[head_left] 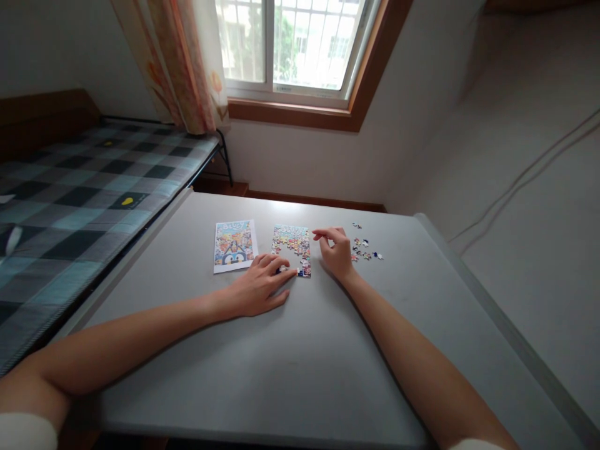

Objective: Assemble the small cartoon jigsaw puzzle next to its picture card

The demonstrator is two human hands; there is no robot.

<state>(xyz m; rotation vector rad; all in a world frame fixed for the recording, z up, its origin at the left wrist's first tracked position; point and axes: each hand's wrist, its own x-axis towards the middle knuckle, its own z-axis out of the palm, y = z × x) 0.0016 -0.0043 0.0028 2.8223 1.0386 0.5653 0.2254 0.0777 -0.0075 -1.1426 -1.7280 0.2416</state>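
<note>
A partly assembled jigsaw puzzle (291, 232) lies on the grey table, with a gap in its middle and lower part. My left hand (265, 281) rests flat with fingers spread over the puzzle's lower left edge, hiding that corner. Just off the puzzle's right side is my right hand (334, 249), its fingers curled and the fingertips close together. Whether a piece sits between them is too small to make out. Loose puzzle pieces (365, 255) are scattered to the right of this hand. Left of the puzzle lies a printed picture sheet (234, 244), partly beside my left fingers.
The grey table (290, 362) has a raised strip along its left and right sides. A bed with a checked mattress (126, 169) stands to the left. Beyond the table are a curtain (182, 69) and a barred window (304, 44). A cable (520, 181) hangs along the right wall.
</note>
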